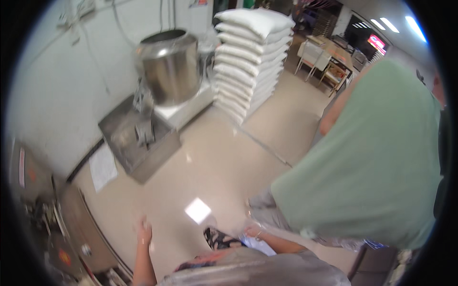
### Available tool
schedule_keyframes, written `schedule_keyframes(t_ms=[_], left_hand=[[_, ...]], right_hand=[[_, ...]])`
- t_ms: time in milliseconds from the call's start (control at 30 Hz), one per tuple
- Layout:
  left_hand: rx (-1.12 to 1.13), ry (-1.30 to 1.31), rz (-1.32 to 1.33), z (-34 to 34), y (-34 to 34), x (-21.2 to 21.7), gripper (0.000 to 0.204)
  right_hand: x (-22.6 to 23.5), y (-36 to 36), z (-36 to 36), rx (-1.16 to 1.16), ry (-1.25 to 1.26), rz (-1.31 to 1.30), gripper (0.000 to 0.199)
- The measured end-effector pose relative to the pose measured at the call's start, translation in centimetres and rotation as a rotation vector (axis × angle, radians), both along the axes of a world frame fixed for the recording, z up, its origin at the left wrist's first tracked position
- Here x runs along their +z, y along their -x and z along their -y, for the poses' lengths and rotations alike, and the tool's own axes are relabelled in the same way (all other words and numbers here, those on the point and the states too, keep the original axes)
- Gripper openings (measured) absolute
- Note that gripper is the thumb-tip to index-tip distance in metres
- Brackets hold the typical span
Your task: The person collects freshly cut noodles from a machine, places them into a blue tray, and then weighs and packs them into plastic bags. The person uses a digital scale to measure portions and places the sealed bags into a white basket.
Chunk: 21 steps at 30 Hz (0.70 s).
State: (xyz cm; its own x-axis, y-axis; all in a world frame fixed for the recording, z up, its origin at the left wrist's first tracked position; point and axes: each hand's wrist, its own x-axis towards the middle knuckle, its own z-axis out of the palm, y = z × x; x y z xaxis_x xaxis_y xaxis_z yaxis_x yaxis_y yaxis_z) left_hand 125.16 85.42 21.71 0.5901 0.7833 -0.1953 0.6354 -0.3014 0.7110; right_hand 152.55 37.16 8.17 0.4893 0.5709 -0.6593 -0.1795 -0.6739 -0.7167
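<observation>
My left hand (144, 230) is raised above the floor at the lower left. It holds nothing that I can see, and its fingers look partly stretched out, though blurred. My right hand (254, 232) is low in front of my body, its fingers curled. Just below it shows a bluish-white sheet-like thing (261, 245), and clear plastic seems to lie around it. Whether these are in its grip is hard to make out. A greyish, shiny apron (257, 271) covers my front, and a dark patterned cloth (220, 239) shows beside the right hand.
A person in a green top (362, 157) stands close at the right. Ahead are a tall stack of white sacks (250, 62), a steel drum (171, 66) and a low metal basin (143, 162). Metal machinery (62, 229) lines the left; a table (329, 50) stands far right.
</observation>
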Motion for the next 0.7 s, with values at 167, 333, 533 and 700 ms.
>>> schedule_keyframes(t_ms=[167,333,533,700], left_hand=[[0.014,0.283,-0.893,-4.6,5.6,-4.9,0.046],[-0.11,0.397,-1.033,-7.2,-2.9,-7.4,0.04],[-0.315,0.289,-0.984,-16.1,-22.4,-11.4,0.035],[-0.984,-0.576,-0.855,-25.7,-50.1,-11.3,0.032]], right_hand=[[-3.8,-12.4,-14.0,0.463,0.149,0.566,0.03],[0.7,-27.9,-22.2,-0.097,-0.17,0.073,0.027],[5.4,-41.4,-20.7,-0.184,0.2,0.463,0.03],[7.1,-47.2,-11.0,-0.249,0.413,0.366,0.025]])
